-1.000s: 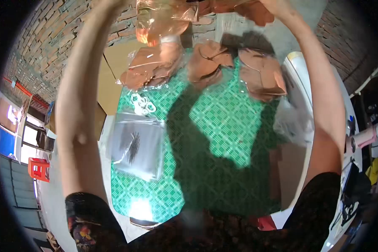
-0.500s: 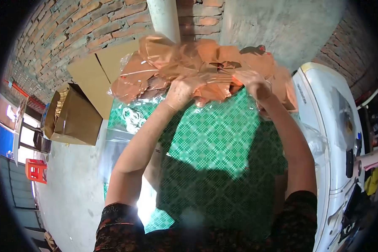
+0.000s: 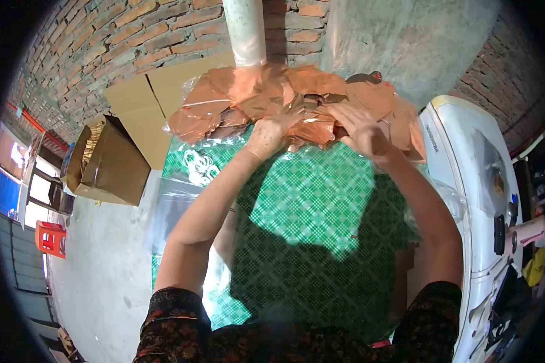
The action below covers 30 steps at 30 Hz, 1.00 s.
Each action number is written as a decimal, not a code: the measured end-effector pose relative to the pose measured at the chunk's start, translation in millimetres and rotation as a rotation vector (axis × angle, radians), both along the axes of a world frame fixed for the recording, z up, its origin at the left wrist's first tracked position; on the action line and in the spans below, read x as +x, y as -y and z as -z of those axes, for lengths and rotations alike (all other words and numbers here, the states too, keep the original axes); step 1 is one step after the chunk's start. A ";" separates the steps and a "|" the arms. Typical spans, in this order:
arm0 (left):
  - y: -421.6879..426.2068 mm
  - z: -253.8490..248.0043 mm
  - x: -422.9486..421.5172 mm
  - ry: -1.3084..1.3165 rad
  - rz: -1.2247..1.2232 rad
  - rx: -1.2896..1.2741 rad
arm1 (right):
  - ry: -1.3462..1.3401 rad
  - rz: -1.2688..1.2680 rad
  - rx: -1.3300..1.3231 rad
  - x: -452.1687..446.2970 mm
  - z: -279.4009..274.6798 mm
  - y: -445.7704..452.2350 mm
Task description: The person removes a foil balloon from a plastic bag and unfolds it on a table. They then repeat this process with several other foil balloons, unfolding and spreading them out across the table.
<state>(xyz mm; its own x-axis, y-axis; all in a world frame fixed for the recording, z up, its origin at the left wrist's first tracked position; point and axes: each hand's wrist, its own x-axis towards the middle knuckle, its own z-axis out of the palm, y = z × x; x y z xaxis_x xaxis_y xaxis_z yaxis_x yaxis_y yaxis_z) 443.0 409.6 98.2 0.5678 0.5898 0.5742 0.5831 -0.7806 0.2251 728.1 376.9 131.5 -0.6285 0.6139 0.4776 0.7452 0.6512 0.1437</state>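
A crumpled heap of shiny copper-orange plastic film (image 3: 215, 91), perhaps bags, lies along the far edge of a table with a green checked cover (image 3: 315, 190). My left hand (image 3: 267, 136) rests at the heap's near side, its fingers stretched to the right over the film and slightly blurred. To its right, my right hand (image 3: 364, 133) lies on the film with fingers extended and apart. Neither hand visibly grips anything. Between them, folds of film bunch up toward the cover.
White looped bands (image 3: 200, 166) and clear plastic sheets (image 3: 175, 212) lie at the table's left. Beyond stand an open cardboard box (image 3: 118, 169) and a red stool (image 3: 50, 239). A white appliance (image 3: 475, 175) borders the right side, and a pale pipe (image 3: 245, 36) rises behind the heap.
My right hand has loosened from the bunched film and its fingers now stretch flat over it. The left hand stays near the same spot. The heap looks flatter, and the view has shifted slightly.
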 end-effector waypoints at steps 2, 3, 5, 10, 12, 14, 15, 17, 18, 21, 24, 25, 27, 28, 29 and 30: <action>7.2 -7.0 3.5 0.049 -0.021 -0.041 | -0.054 -0.069 0.004 -14.7 3.4 2.5; 6.4 -5.3 3.4 0.047 -0.024 -0.055 | -0.101 -0.041 -0.062 -22.1 5.8 5.5; 1.2 -1.8 1.8 0.042 -0.029 -0.084 | -0.197 0.016 -0.192 -35.7 7.8 12.0; -3.3 -4.4 -4.8 0.075 -0.085 0.078 | -0.382 -0.057 -0.241 -43.5 18.4 2.6; 0.7 -10.3 -7.6 0.035 -0.160 0.109 | -0.465 -0.075 -0.264 -40.0 22.2 -3.0; -0.7 -6.5 -12.3 0.106 -0.209 0.181 | -0.594 -0.076 -0.307 -38.5 20.5 -6.6; -1.1 -4.5 -14.3 0.141 -0.233 0.217 | -0.614 0.024 -0.407 -38.4 19.3 -9.7; -3.1 -0.2 -18.1 0.185 -0.269 0.188 | -0.647 0.226 -0.603 -38.6 14.2 -16.0; -8.0 8.5 -21.8 0.196 -0.266 0.165 | -0.659 0.217 -0.611 -38.6 13.3 -18.2; -1.2 11.2 -25.9 0.247 -0.268 0.171 | -0.626 0.215 -0.600 -38.5 13.1 -20.9; 4.7 -3.8 -30.8 0.395 -0.425 0.007 | -0.507 0.153 -0.470 -35.8 15.4 -18.7; 6.1 -11.5 -34.6 0.458 -0.502 -0.085 | -0.495 0.058 -0.400 -31.7 24.4 -19.6; -20.8 -25.7 -56.7 0.694 -0.570 0.052 | -0.442 -0.027 -0.332 -32.2 29.5 -12.8; -25.6 -44.8 -66.7 0.754 -0.609 0.090 | -0.400 -0.019 -0.332 -34.5 26.1 -4.8; -36.3 -78.5 -82.8 0.866 -0.679 -0.008 | -0.356 -0.014 -0.327 -37.3 22.0 -2.9; -47.9 -86.9 -92.5 1.021 -0.500 0.020 | -0.343 -0.029 -0.319 -38.4 23.0 -4.5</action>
<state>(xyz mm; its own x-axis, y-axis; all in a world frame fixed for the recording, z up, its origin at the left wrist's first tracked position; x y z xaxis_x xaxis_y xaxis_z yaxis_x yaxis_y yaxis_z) 350.6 457.5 185.0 -0.4669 0.6044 0.6456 0.3815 -0.5209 0.7636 689.7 381.4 108.6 -0.4861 0.7486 0.4509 0.6957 0.6438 -0.3187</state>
